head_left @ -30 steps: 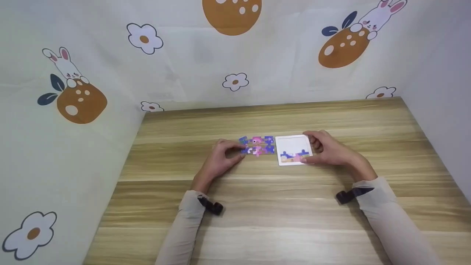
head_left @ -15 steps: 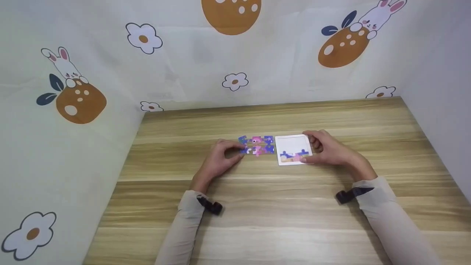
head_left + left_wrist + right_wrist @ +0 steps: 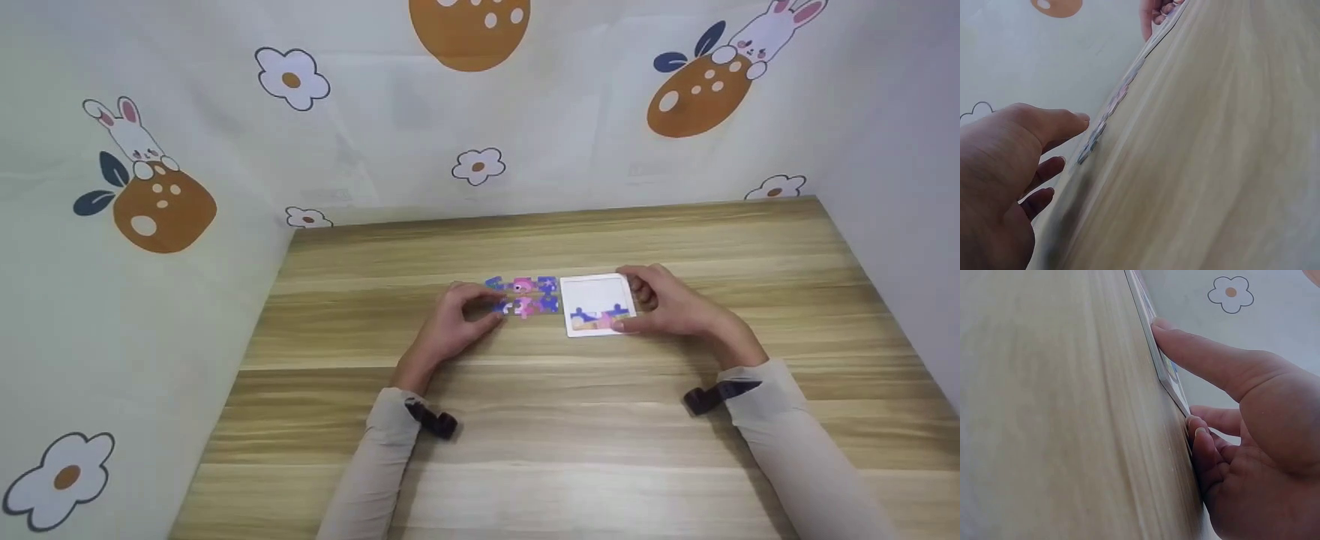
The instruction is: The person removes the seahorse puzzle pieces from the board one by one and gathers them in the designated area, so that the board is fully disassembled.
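Observation:
Several blue and pink jigsaw pieces [image 3: 523, 305] lie in two rows on the wooden table, just left of a white square puzzle tray [image 3: 598, 292]. The tray's near strip holds fitted pieces [image 3: 589, 321] in blue, pink and yellow; its upper part shows bare white. At the leftmost loose pieces is my left hand [image 3: 450, 322], thumb and forefinger spread apart around their left end. My right hand [image 3: 671, 304] grips the tray's right side, thumb on the near right corner and forefinger at the far one. Its other fingers curl against the edge, as the right wrist view shows.
A wall cloth [image 3: 390, 135] printed with flowers, rabbits and orange fruit hangs behind and left of the wooden table [image 3: 540, 427]. A plain pale wall [image 3: 892, 187] stands on the right. Each sleeve cuff carries a small black wrist camera [image 3: 442, 425].
My left hand has shifted slightly right over the loose pieces, and the gap between its thumb and forefinger has widened a little. The right hand keeps its hold on the tray.

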A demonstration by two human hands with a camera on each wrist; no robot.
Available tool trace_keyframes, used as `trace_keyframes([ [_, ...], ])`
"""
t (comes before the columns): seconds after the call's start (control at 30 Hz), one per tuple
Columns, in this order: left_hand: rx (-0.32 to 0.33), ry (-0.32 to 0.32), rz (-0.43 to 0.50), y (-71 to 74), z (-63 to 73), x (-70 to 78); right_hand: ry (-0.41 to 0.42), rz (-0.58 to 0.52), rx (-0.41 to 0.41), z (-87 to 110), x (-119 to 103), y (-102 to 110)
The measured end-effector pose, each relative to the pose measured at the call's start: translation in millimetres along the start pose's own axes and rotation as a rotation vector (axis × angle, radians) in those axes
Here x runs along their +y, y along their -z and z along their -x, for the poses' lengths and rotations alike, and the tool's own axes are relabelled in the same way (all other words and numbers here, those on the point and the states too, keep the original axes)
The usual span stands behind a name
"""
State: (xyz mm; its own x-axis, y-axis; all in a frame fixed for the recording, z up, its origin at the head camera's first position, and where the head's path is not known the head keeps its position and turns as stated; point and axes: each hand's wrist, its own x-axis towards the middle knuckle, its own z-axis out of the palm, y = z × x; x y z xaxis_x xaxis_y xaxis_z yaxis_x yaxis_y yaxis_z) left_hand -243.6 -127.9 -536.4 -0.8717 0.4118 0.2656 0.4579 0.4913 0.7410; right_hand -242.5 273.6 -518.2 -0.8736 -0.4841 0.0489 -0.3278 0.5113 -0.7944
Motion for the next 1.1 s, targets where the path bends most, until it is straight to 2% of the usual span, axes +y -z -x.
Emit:
trace_keyframes([
  [0.27,-0.079,-0.039,0.021,-23.6,-6.4,28.2,-0.011,0.017,-0.011,0.0,-0.1,1.2],
  [0.4,-0.13,-0.103,0.024,-39.4,-12.8,45.5,-0.038,0.052,-0.023,-0.9,-0.1,0.5],
  [0.5,-0.181,-0.163,-0.008,-53.2,-19.0,56.7,-0.072,0.073,-0.031,0.9,-0.7,0.3],
  [0.63,-0.239,-0.212,-0.041,-69.7,-27.8,71.2,-0.101,0.063,-0.035,3.5,-2.6,0.9],
  [0.77,-0.244,-0.2,-0.05,-83.0,-35.8,83.6,-0.106,0.051,-0.03,5.0,-3.6,1.1],
  [0.87,-0.24,-0.167,-0.058,-92.2,-41.4,88.9,-0.121,0.048,-0.038,6.2,-3.9,1.5],
  [1.1,-0.252,-0.09,0.014,-108.3,-52.8,94.0,-0.15,0.047,-0.057,7.5,-4.8,1.9],
])
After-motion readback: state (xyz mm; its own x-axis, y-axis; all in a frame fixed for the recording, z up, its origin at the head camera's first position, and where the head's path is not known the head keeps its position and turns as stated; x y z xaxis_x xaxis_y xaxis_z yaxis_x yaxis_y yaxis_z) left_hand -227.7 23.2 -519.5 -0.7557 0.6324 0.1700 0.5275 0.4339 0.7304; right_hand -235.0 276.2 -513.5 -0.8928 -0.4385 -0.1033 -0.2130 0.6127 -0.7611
